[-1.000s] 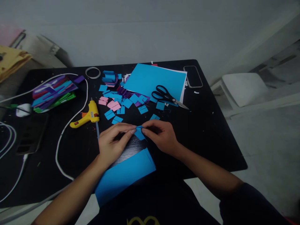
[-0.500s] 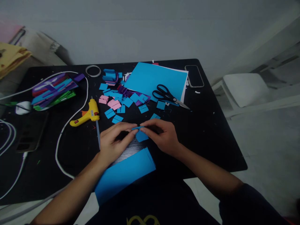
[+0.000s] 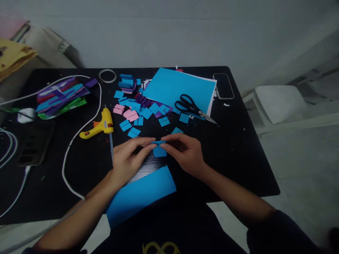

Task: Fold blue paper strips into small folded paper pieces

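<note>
A small piece of blue paper (image 3: 159,151) is pinched at its top edge by both hands, just above the black table. My left hand (image 3: 129,155) grips its left corner between thumb and fingers. At the right corner, my right hand (image 3: 186,151) does the same. A fold seems to run along the gripped edge. Below the hands lie larger blue paper strips (image 3: 143,192), stacked near the table's front edge. Beyond the fingers, folded blue paper pieces (image 3: 164,121) and pink paper pieces (image 3: 131,115) are scattered about.
Black-handled scissors (image 3: 194,108) rest on a blue sheet (image 3: 182,84) at the back. A yellow glue gun (image 3: 102,125) lies left of the hands, beside a looping white cable (image 3: 63,165). A phone (image 3: 224,86) sits at the back right; coloured paper strips (image 3: 62,97) are heaped left.
The small blue paper's gripped edge has straightened out between the fingers, and its face is turned more towards me. Both hands keep hold of it. The view has shifted slightly.
</note>
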`<action>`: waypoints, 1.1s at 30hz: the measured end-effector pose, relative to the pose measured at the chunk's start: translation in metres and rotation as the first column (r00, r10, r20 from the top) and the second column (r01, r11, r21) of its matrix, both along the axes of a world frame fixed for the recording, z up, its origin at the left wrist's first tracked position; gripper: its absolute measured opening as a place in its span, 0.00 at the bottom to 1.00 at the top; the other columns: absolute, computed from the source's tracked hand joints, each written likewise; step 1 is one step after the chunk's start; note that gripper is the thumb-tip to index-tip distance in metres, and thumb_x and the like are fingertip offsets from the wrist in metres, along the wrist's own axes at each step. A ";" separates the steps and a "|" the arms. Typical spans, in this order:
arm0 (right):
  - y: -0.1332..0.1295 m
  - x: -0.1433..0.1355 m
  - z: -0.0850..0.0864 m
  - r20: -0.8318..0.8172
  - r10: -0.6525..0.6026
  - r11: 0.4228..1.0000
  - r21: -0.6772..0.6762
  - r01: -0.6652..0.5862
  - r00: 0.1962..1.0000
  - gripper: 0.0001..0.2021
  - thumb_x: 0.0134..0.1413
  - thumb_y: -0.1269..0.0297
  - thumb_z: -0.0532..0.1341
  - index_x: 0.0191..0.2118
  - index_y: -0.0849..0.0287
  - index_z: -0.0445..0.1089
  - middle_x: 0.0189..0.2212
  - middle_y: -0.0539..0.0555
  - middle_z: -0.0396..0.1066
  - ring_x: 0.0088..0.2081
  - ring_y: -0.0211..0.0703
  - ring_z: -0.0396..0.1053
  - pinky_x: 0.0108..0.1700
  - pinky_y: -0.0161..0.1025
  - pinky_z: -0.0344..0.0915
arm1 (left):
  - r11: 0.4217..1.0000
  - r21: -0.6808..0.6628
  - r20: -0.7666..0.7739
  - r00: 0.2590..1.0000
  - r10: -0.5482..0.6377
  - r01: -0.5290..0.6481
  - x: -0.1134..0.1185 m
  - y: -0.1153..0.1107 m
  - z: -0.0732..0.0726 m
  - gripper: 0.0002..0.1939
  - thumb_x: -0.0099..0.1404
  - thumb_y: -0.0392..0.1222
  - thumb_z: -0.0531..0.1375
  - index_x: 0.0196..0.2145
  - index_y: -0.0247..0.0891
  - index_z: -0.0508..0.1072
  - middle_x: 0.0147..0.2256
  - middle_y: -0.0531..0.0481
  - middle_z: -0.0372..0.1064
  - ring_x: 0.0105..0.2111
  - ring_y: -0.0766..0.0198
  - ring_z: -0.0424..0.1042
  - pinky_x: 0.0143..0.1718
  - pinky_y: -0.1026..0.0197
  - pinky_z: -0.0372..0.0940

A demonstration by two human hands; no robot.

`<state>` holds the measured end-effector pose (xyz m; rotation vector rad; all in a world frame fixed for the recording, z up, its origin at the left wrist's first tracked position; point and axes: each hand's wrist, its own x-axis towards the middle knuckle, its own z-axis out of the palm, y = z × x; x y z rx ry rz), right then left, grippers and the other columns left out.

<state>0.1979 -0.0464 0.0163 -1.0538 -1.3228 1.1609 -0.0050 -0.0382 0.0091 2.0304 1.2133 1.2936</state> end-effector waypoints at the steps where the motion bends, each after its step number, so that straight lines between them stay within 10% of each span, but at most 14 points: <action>1: 0.000 0.000 0.000 -0.008 0.010 1.000 -0.008 -0.010 1.000 0.08 0.56 0.65 0.73 0.42 0.54 0.81 0.37 0.50 0.83 0.38 0.41 0.81 0.42 0.37 0.79 | 1.000 0.006 -0.004 1.000 -0.009 0.009 0.000 0.000 0.000 0.08 0.66 0.38 0.70 0.43 0.42 0.83 0.37 0.50 0.83 0.30 0.65 0.81 0.34 0.64 0.75; 33: 0.000 0.000 -0.003 0.090 -0.039 0.999 -0.006 0.040 0.995 0.03 0.60 0.62 0.70 0.37 0.54 0.81 0.35 0.50 0.83 0.36 0.42 0.80 0.41 0.38 0.78 | 0.988 -0.029 -0.035 0.987 -0.155 0.154 0.002 0.008 0.010 0.05 0.67 0.41 0.68 0.39 0.39 0.81 0.30 0.51 0.80 0.29 0.65 0.78 0.31 0.65 0.72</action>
